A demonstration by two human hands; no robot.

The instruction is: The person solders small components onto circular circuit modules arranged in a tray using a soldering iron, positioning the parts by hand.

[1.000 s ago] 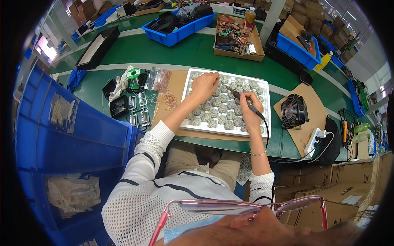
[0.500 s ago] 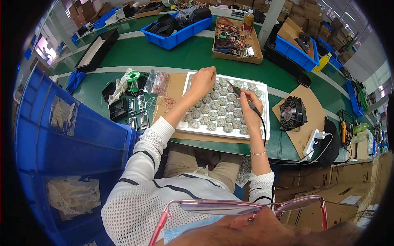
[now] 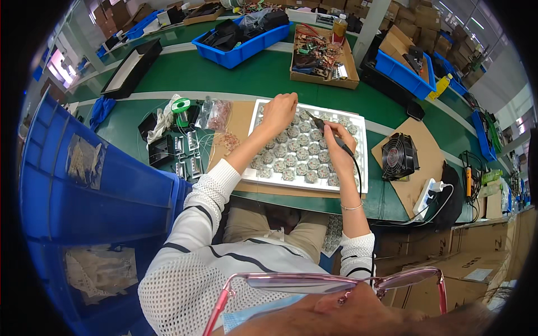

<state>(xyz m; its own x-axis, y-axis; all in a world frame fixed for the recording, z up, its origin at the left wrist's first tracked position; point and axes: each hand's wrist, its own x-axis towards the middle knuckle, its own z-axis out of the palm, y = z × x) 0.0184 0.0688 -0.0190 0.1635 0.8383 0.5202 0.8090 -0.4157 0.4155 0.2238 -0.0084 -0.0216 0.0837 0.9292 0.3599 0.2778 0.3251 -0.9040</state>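
1. Clamped around the dark handle of a soldering iron [image 3: 318,121], the right hand [image 3: 336,140] aims the tip at the far rows of a white tray [image 3: 363,159]; contact is too small to tell.
2. Round parts [image 3: 302,139] fill the tray in rows, directly in front of the seated person.
3. Left hand [image 3: 279,112] arches over the tray's far-left portion, fingertips together; whether they pinch anything cannot be told.
4. Good work here likely calls for a steady wrist, one part at a time, and bare fingers well clear of the hot end.
5. Cardboard [image 3: 242,115] lies beneath the tray, with a green-ended spool [image 3: 181,105] to the left and a black fan [image 3: 399,155] to the right.
6. Across the green worktop, a blue bin [image 3: 227,59] holds black pieces.
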